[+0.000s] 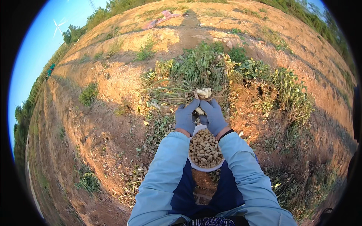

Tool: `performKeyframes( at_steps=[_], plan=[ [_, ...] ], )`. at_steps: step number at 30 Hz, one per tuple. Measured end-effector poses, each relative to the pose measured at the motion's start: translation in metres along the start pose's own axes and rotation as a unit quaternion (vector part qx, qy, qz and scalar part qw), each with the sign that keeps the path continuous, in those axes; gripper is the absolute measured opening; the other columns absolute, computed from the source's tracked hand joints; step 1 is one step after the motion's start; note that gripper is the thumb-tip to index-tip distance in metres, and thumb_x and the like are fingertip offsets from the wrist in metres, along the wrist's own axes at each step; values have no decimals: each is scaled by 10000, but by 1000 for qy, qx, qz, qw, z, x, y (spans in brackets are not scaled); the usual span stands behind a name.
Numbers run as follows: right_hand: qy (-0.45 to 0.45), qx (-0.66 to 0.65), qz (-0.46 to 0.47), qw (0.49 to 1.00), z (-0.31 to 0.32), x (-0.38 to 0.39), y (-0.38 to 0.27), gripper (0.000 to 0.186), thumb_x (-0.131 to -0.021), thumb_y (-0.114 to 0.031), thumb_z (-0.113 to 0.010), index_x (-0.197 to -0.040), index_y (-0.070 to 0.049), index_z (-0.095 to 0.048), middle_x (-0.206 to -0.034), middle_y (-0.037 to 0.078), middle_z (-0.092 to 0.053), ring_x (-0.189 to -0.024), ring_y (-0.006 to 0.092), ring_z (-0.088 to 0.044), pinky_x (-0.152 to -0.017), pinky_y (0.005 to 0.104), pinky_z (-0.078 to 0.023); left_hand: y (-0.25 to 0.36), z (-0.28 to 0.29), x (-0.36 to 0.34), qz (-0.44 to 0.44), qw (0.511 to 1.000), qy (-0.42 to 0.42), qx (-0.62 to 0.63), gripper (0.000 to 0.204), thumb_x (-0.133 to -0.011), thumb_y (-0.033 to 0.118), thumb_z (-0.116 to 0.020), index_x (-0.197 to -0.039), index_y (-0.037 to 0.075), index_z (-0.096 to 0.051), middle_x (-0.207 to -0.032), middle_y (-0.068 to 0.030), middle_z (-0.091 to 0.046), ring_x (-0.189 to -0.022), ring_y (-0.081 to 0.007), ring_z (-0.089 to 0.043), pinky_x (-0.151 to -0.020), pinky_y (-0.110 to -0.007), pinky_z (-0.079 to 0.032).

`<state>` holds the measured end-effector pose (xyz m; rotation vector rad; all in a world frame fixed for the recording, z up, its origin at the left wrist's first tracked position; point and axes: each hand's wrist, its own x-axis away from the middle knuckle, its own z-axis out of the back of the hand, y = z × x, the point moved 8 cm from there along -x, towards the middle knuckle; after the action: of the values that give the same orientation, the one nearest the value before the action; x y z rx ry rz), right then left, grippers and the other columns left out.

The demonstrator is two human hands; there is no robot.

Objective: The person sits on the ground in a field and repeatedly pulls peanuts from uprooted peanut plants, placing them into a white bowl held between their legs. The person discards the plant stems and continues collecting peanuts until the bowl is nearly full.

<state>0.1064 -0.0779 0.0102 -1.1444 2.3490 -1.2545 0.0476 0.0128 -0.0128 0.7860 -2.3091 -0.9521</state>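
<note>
I see both gloved hands closed on a pod cluster (202,94) over the bowl (205,167) of peanuts: left hand (185,116) beside right hand (213,116), plants (211,67) heaped just beyond.

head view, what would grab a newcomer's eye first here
Dead centre, two gloved hands, left hand and right hand, meet around a clump of pale peanut pods on an uprooted plant. Just below them, between the forearms, sits a white bowl heaped with peanuts. Beyond lies a pile of green plants on reddish soil.
</note>
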Motion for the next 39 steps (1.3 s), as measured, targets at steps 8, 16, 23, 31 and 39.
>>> performKeyframes(
  at_steps=[8, 16, 23, 31, 39],
  plan=[
    [114, 69, 55, 990, 19, -6, 5, 208, -861, -246, -604, -951, -104, -481, -692, -6, -473, -415, 65, -332, -363, 245, -215, 1, -15, 11, -75, 993, 71, -52, 441, -765, 112, -759, -1071, -38, -478, -898, -100, -607, -816, -188, -613, -660, -327, -514],
    [52, 23, -4, 998, 12, 4, -1, 200, -867, -234, -595, -942, -92, -476, -687, 1, -482, -415, 68, -345, -367, 250, -219, -4, -7, 8, -37, 996, 77, -21, 356, -764, 77, -753, -993, -39, -506, -838, -83, -608, -704, -168, -611, -608, -298, -503],
    [186, 206, 125, 953, 57, -25, 20, 253, -866, -243, -609, -942, -90, -423, -701, 18, -486, -441, 93, -388, -374, 254, -258, -1, -13, 0, -176, 948, 99, -245, 256, -748, 76, -769, -915, -26, -603, -663, -35, -597, -597, -119, -577, -544, -252, -461],
    [41, 11, -3, 999, 17, 6, 1, 278, -881, -270, -606, -955, -100, -398, -698, 15, -474, -450, 82, -378, -388, 253, -249, -8, -8, 3, -28, 995, 91, -33, 637, -732, 83, -785, -1222, -82, -413, -874, -105, -622, -746, -178, -612, -606, -322, -506],
    [149, 220, 81, 961, 65, -18, 19, 293, -875, -285, -603, -882, -73, -401, -675, 37, -468, -465, 101, -404, -386, 267, -287, -10, -14, -3, -128, 946, 96, -283, 273, -756, 71, -752, -954, -28, -592, -846, -89, -657, -673, -129, -604, -562, -274, -486]
  ],
)
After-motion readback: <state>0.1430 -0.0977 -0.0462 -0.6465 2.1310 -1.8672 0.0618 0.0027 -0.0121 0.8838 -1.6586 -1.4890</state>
